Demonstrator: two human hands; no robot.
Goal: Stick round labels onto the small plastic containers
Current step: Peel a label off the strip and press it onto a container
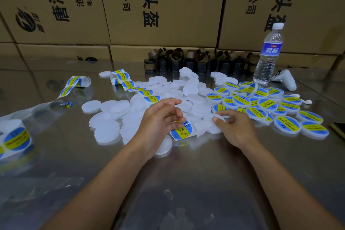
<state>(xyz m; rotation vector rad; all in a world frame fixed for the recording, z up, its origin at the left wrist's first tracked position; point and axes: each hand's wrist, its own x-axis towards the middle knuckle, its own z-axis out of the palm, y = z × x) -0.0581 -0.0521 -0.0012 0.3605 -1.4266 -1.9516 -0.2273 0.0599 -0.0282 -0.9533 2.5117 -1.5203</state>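
My left hand (160, 119) pinches the label strip (182, 129), whose nearest round blue-and-yellow label curls under my fingers. My right hand (236, 127) grips a plain white round container (216, 124) by its edge, just right of that label. The strip runs back over the pile to its curled far end (121, 78). Several unlabelled white containers (108, 117) lie in a heap left of my hands. Several labelled containers (261, 104) are stacked to the right.
The steel table (186, 183) is shiny and reflective. Spent backing tape (37, 106) trails left to a label roll (15, 136). Brown cardboard cores (186, 59), a water bottle (268, 56) and a white controller (285, 79) stand at the back before cardboard boxes (164, 5).
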